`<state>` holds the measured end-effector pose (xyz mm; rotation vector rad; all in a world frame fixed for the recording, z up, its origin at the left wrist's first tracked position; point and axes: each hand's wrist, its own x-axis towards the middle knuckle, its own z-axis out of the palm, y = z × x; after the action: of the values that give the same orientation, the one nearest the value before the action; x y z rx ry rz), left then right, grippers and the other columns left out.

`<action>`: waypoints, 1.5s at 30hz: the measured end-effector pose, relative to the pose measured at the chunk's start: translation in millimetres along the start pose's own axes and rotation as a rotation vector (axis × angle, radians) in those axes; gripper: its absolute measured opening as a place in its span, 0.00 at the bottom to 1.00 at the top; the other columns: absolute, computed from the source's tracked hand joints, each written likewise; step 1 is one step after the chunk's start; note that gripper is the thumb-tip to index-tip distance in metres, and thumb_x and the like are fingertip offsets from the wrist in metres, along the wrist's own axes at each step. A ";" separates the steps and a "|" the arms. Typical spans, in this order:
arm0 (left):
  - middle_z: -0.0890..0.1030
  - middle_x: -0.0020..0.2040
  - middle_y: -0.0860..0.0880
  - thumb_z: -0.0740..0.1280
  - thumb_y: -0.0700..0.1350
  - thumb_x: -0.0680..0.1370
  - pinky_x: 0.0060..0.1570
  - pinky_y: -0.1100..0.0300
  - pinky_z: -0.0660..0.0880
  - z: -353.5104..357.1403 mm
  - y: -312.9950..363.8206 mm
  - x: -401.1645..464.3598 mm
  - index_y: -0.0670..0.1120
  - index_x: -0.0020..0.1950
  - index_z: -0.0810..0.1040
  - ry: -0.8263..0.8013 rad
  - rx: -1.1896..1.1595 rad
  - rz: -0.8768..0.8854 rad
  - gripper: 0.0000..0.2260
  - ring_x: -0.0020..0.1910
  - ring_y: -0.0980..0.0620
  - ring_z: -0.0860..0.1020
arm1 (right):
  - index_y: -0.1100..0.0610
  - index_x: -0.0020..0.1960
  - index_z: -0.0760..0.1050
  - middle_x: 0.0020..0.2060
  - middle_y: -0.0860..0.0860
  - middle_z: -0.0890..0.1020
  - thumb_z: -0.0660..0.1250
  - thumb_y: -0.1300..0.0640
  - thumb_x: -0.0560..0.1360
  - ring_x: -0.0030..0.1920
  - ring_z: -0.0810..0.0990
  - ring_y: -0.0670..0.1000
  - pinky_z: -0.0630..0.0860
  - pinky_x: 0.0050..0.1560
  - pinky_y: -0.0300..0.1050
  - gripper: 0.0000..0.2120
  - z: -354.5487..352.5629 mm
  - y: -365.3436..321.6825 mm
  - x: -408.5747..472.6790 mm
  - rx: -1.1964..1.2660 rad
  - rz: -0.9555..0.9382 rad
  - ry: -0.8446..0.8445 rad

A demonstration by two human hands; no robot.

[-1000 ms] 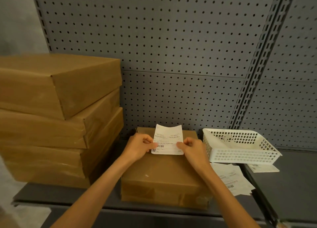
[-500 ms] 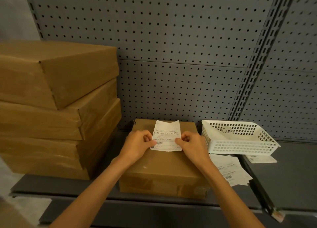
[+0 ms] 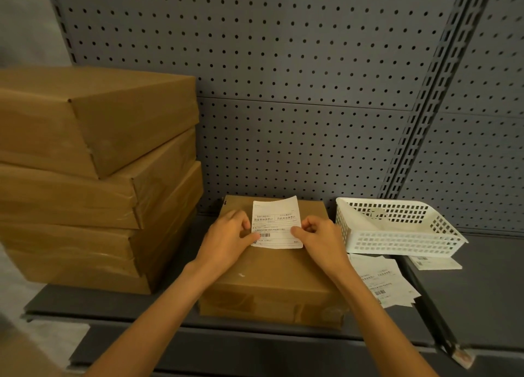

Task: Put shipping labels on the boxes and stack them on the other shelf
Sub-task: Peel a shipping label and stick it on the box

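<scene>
A brown cardboard box (image 3: 272, 280) lies flat on the grey shelf (image 3: 119, 305) in front of me. A white shipping label (image 3: 276, 220) with printed text and a barcode sits over the box's top, its far edge curling up. My left hand (image 3: 226, 240) pinches the label's lower left edge. My right hand (image 3: 320, 240) pinches its lower right edge. Whether the label's lower part is stuck to the box I cannot tell.
A stack of several larger brown boxes (image 3: 93, 175) fills the shelf's left side. A white plastic basket (image 3: 397, 229) stands to the right, with loose labels (image 3: 382, 283) lying in front of and beneath it. A grey pegboard (image 3: 283, 93) backs the shelf.
The label has come down closer to the box top, held in both hands throughout. The view has dropped slightly.
</scene>
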<state>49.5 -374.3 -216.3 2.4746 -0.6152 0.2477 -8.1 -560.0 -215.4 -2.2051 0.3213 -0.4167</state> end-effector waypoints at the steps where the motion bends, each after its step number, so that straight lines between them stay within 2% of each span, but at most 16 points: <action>1: 0.73 0.45 0.54 0.70 0.51 0.75 0.42 0.63 0.70 -0.9 0.7 -1.5 0.49 0.45 0.72 -0.005 0.002 0.030 0.09 0.44 0.57 0.73 | 0.58 0.39 0.77 0.38 0.50 0.82 0.69 0.55 0.75 0.39 0.81 0.48 0.76 0.36 0.40 0.08 0.1 0.0 0.3 -0.003 -0.001 0.002; 6: 0.73 0.45 0.56 0.69 0.47 0.75 0.40 0.70 0.67 -3.2 8.4 -7.5 0.51 0.44 0.72 -0.046 -0.004 0.123 0.06 0.43 0.59 0.73 | 0.56 0.38 0.75 0.35 0.47 0.80 0.68 0.55 0.75 0.37 0.80 0.45 0.78 0.38 0.41 0.09 2.0 0.1 1.0 -0.019 -0.008 0.009; 9: 0.74 0.45 0.55 0.69 0.47 0.76 0.44 0.65 0.73 -3.3 12.4 -8.2 0.50 0.45 0.76 -0.047 -0.004 0.143 0.03 0.43 0.59 0.74 | 0.58 0.39 0.76 0.36 0.47 0.81 0.68 0.55 0.75 0.37 0.79 0.44 0.76 0.35 0.37 0.08 2.1 1.0 1.6 -0.006 -0.007 0.007; 11: 0.76 0.48 0.54 0.68 0.47 0.76 0.49 0.62 0.75 -4.0 11.9 -9.7 0.49 0.48 0.78 -0.038 0.021 0.146 0.04 0.46 0.57 0.74 | 0.58 0.39 0.76 0.37 0.49 0.82 0.68 0.56 0.75 0.38 0.80 0.46 0.75 0.35 0.37 0.09 2.2 1.4 2.3 -0.002 -0.010 0.009; 13: 0.76 0.55 0.53 0.66 0.49 0.78 0.54 0.63 0.72 -3.6 14.6 -13.7 0.49 0.56 0.77 -0.054 0.099 0.191 0.09 0.54 0.56 0.73 | 0.56 0.37 0.75 0.37 0.50 0.83 0.68 0.56 0.75 0.39 0.81 0.47 0.77 0.37 0.41 0.09 2.4 2.0 2.8 -0.006 -0.012 0.009; 16: 0.68 0.70 0.52 0.61 0.53 0.80 0.66 0.61 0.65 -0.7 25.6 -20.8 0.49 0.72 0.67 -0.149 0.107 0.238 0.21 0.69 0.55 0.65 | 0.53 0.35 0.73 0.38 0.50 0.82 0.68 0.55 0.75 0.39 0.81 0.48 0.80 0.40 0.46 0.10 2.2 2.5 2.5 -0.019 -0.025 0.008; 18: 0.56 0.77 0.52 0.55 0.56 0.81 0.72 0.60 0.54 3.3 30.0 -19.2 0.49 0.77 0.55 -0.232 0.117 0.227 0.26 0.76 0.55 0.53 | 0.52 0.36 0.73 0.38 0.49 0.82 0.68 0.55 0.75 0.39 0.81 0.48 0.81 0.40 0.46 0.10 1.9 2.6 2.4 -0.017 -0.040 0.007; 21: 0.39 0.78 0.52 0.46 0.59 0.82 0.73 0.61 0.39 10.5 30.9 -13.4 0.48 0.77 0.39 -0.375 0.181 0.189 0.29 0.75 0.58 0.38 | 0.53 0.37 0.74 0.37 0.47 0.81 0.68 0.54 0.75 0.39 0.81 0.46 0.81 0.41 0.46 0.09 1.6 2.3 1.6 -0.005 -0.053 0.008; 25: 0.33 0.76 0.52 0.42 0.61 0.80 0.75 0.58 0.38 16.9 29.1 -15.9 0.48 0.75 0.33 -0.446 0.250 0.175 0.31 0.74 0.58 0.34 | 0.55 0.38 0.76 0.36 0.45 0.80 0.66 0.54 0.77 0.38 0.79 0.43 0.80 0.40 0.46 0.09 1.4 1.3 -0.4 0.011 -0.069 0.027; 32: 0.34 0.76 0.51 0.42 0.62 0.80 0.75 0.57 0.39 11.5 27.3 -22.8 0.48 0.75 0.33 -0.438 0.228 0.094 0.31 0.74 0.57 0.35 | 0.57 0.39 0.77 0.36 0.46 0.80 0.65 0.54 0.78 0.37 0.78 0.43 0.79 0.40 0.43 0.11 2.9 3.0 0.8 0.021 -0.050 0.032; 37: 0.37 0.77 0.50 0.41 0.62 0.80 0.74 0.59 0.38 9.4 24.2 -25.9 0.46 0.77 0.36 -0.473 0.281 0.071 0.31 0.75 0.56 0.37 | 0.57 0.39 0.77 0.34 0.46 0.80 0.65 0.54 0.77 0.35 0.77 0.43 0.75 0.35 0.39 0.11 3.4 3.6 1.9 -0.002 -0.052 0.042; 41: 0.41 0.78 0.49 0.43 0.60 0.81 0.75 0.58 0.39 7.8 26.6 -23.0 0.46 0.78 0.41 -0.477 0.306 0.070 0.30 0.76 0.54 0.40 | 0.55 0.38 0.77 0.34 0.45 0.80 0.65 0.54 0.77 0.37 0.79 0.43 0.78 0.38 0.46 0.10 3.7 2.5 1.3 -0.017 -0.058 0.032; 45: 0.51 0.78 0.49 0.45 0.57 0.82 0.74 0.58 0.43 8.3 30.5 -17.0 0.46 0.78 0.49 -0.373 0.234 0.033 0.27 0.77 0.52 0.49 | 0.57 0.40 0.78 0.35 0.45 0.80 0.65 0.53 0.77 0.38 0.80 0.44 0.81 0.42 0.50 0.10 3.2 2.3 -0.1 -0.003 -0.050 0.019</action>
<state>20.3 -395.0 -213.3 2.7633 -0.8203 -0.1437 -7.1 -559.1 -219.1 -2.2165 0.2776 -0.4654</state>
